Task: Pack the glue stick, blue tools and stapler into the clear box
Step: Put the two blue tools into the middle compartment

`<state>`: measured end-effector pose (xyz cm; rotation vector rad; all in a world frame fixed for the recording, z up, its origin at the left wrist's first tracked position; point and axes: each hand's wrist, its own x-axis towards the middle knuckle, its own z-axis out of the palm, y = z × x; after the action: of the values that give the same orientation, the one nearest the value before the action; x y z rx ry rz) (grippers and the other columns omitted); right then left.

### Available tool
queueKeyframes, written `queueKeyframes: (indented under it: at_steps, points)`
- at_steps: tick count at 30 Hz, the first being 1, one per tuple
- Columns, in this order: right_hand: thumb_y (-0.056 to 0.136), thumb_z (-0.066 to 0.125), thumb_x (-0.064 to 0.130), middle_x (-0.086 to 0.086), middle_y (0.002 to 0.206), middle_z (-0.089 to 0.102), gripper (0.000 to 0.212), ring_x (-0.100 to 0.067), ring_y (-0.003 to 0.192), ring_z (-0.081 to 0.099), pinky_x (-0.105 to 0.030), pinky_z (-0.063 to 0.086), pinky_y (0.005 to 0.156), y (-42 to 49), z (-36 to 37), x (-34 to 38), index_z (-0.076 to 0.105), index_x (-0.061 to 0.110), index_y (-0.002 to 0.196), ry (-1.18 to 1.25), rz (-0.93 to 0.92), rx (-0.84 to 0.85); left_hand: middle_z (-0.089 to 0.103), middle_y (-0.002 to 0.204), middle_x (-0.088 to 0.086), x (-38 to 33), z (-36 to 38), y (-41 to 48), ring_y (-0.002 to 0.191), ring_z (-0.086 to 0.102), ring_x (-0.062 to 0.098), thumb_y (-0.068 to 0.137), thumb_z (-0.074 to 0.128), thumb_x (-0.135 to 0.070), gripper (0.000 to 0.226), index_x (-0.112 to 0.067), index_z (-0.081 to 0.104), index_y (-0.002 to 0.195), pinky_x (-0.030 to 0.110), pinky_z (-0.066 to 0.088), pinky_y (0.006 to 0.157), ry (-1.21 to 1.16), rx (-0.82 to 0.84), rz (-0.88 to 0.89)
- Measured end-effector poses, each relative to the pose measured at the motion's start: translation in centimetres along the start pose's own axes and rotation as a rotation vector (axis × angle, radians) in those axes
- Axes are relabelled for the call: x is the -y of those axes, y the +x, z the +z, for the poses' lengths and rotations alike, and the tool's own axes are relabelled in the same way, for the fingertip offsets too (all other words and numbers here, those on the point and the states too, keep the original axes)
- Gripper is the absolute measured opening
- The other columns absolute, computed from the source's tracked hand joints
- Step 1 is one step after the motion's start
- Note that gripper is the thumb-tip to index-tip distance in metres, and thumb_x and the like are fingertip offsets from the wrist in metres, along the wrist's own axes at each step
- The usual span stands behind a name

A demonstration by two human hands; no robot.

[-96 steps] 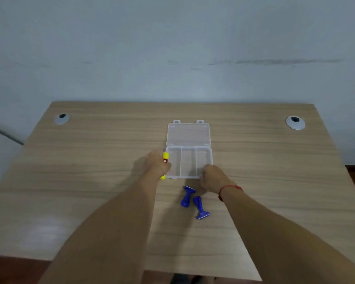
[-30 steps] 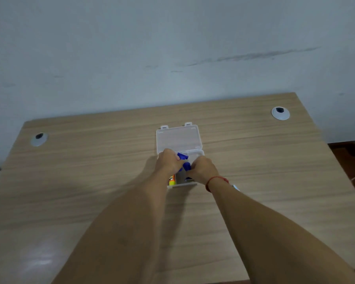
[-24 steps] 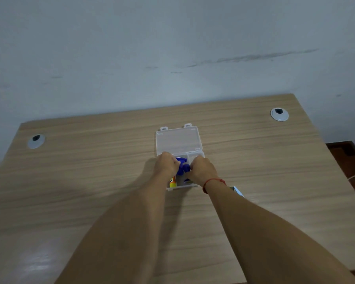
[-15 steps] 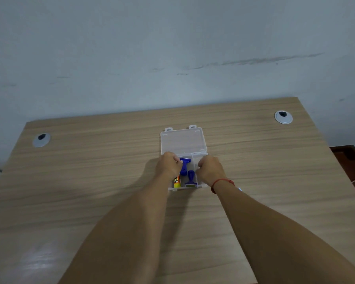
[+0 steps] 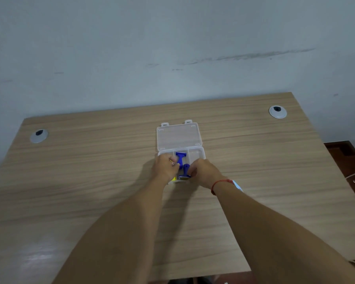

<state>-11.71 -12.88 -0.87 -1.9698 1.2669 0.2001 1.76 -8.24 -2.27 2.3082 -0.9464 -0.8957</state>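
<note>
The desk fills my view, with grey grommets at ten o'clock and two o'clock; the clear box sits at its middle, lid laid open flat toward twelve o'clock; my left hand covers the box's nine-o'clock compartment, fingers curled, though whether they pinch anything I cannot tell; my right hand is over the three-o'clock side, fingers bent against the nearer blue tool in the middle compartment, touching it, a firm grip not clear; the farther blue tool lies just beyond it in the same compartment; a yellow glue stick peeks out under my left hand at the box's near edge; a red string circles my right wrist.
</note>
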Motion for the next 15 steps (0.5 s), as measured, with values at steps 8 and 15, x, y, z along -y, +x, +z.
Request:
queueKeyframes:
  at_steps: [8, 15]
  points:
    - [0.086, 0.062, 0.007, -0.009, 0.107, 0.071, 0.022, -0.026, 0.098, 0.066, -0.034, 0.052, 0.084, 0.6, 0.5, 1.1, 0.073, 0.012, 0.105, -0.128, -0.003, -0.078, 0.059, 0.083, 0.001, 0.2, 0.0, 0.1, 0.084, 0.059, 0.022, 0.083, 0.067, -0.01, 0.012, -0.012, 0.072, 0.093, 0.033, 0.052, 0.086, 0.02, 0.013, -0.001]
    - [0.088, 0.061, 0.004, -0.009, 0.125, 0.063, 0.032, -0.026, 0.115, 0.061, -0.035, 0.051, 0.098, -0.7, -1.4, -1.1, 0.068, 0.011, 0.118, -0.008, 0.089, -0.204, 0.071, 0.105, 0.014, 0.2, 0.5, 0.0, 0.101, 0.066, 0.031, 0.084, 0.066, -0.01, 0.017, -0.007, 0.072, 0.099, 0.034, 0.051, 0.086, 0.023, -0.04, -0.012]
